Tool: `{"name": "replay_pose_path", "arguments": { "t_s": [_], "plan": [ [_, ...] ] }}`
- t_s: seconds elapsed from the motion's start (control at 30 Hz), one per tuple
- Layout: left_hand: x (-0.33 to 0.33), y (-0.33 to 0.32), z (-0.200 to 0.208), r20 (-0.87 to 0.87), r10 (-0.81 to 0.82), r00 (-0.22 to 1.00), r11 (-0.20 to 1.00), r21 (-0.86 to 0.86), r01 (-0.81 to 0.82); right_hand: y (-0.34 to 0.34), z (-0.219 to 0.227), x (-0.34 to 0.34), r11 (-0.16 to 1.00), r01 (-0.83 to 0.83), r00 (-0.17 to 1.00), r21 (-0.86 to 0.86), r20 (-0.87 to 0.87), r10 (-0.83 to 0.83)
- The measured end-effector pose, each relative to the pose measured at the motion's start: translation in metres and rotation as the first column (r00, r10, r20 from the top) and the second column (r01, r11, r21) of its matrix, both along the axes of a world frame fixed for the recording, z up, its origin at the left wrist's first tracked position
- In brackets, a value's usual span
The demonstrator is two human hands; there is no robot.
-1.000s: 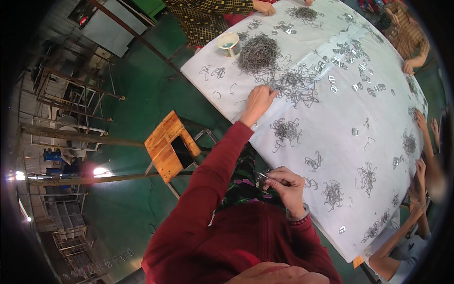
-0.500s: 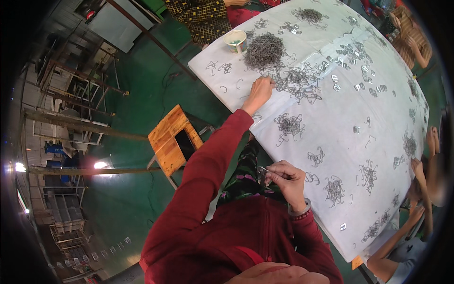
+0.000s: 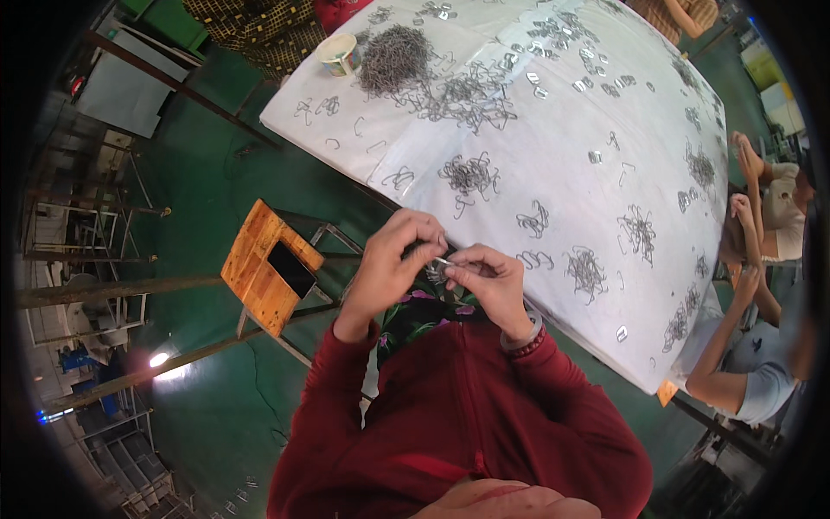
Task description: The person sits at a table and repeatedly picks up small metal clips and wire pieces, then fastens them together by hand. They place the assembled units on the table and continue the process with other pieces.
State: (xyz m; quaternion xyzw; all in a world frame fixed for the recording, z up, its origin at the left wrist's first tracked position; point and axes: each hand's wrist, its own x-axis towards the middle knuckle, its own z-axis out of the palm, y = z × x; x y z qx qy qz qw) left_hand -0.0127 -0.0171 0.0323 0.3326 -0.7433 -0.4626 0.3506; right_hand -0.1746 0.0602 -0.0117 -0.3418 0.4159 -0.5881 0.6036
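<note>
My left hand (image 3: 393, 264) and my right hand (image 3: 491, 281) meet at the table's near left edge, fingertips almost touching. Thumb and fingers of the right hand pinch a small cluster of silvery metal pieces (image 3: 437, 273); its exact shape is too small to tell. The left hand is closed in a pinch against the cluster's upper end, and whatever it holds is hidden by its fingers. Closest to the hands on the white-covered table (image 3: 571, 208) lie a few bent wire hooks (image 3: 534, 259) and a loose heap of wire hooks (image 3: 469, 176).
A big pile of wire hooks (image 3: 396, 60) stands beside a white tub (image 3: 338, 54). Flat metal buckles (image 3: 562, 33) lie scattered farther off. To my left, a wooden stool (image 3: 264, 270) bears a black phone (image 3: 291, 269). Other people sit around the table, with a co-worker's arm (image 3: 735, 303) at right.
My left hand has come back from the wire hooks by the big pile to my right hand. The right hand has stayed low, still pinching the metal. The whole view has shifted.
</note>
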Motion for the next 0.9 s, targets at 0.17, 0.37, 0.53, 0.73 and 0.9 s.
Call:
{"name": "replay_pose_path", "arguments": {
  "t_s": [0.17,0.37,0.53,0.73,0.9],
  "plan": [
    [-0.002,0.035,-0.010,0.048,0.229,0.972,0.958,-0.186,-0.216,0.000,0.001,0.009,0.998,0.048,0.998,-0.033,-0.047,-0.049],
    [-0.006,0.041,-0.012,0.046,0.279,0.959,0.931,-0.258,-0.258,0.002,0.006,0.008,0.994,0.085,0.991,-0.065,-0.097,-0.091],
    [-0.012,0.043,-0.018,-0.084,0.239,0.967,0.969,-0.039,-0.242,-0.003,0.004,0.005,0.983,0.058,0.989,-0.176,-0.123,-0.080],
    [-0.008,0.041,-0.018,-0.153,0.226,0.962,0.974,0.016,-0.226,-0.058,0.001,-0.112,0.937,0.275,0.771,-0.214,-0.532,-0.348],
    [-0.010,0.043,-0.013,-0.145,0.246,0.958,0.969,0.010,-0.247,-0.127,-0.071,-0.248,0.818,0.304,-0.082,-0.488,-0.869,-0.488]
  ]
}}
